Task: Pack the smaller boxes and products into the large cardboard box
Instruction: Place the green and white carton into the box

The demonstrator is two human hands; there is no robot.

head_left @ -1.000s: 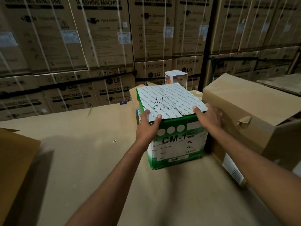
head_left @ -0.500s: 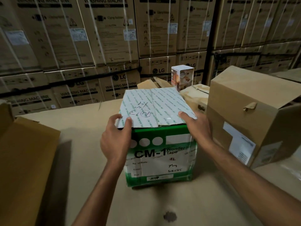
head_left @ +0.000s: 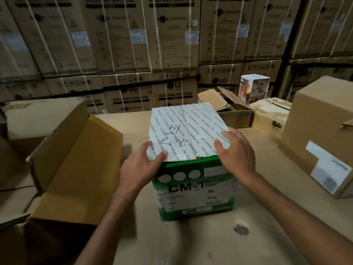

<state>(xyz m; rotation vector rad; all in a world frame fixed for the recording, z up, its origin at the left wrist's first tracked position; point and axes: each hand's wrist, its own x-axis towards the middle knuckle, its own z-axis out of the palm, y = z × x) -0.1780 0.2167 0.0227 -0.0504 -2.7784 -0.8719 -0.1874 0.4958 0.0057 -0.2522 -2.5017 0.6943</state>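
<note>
A green and white box marked CM-1 [head_left: 193, 190] stands on the cardboard-covered surface in the middle. My left hand [head_left: 139, 169] grips its near left top corner, thumb on the taped white lid. My right hand [head_left: 236, 153] grips the near right top corner, fingers spread over the lid edge. A large open cardboard box [head_left: 76, 165] stands to the left with its flaps raised; its inside is dark and mostly hidden.
A tall brown carton with a white label [head_left: 321, 136] stands at the right. Behind the green box are an open small carton [head_left: 229, 109], a closed small carton [head_left: 271, 117] and a white printed product box [head_left: 254, 88]. Stacked washing machine cartons [head_left: 172, 44] wall the back.
The green box has slid toward me and to the left, both hands staying on its top corners. The open cardboard box on the left has come further into view.
</note>
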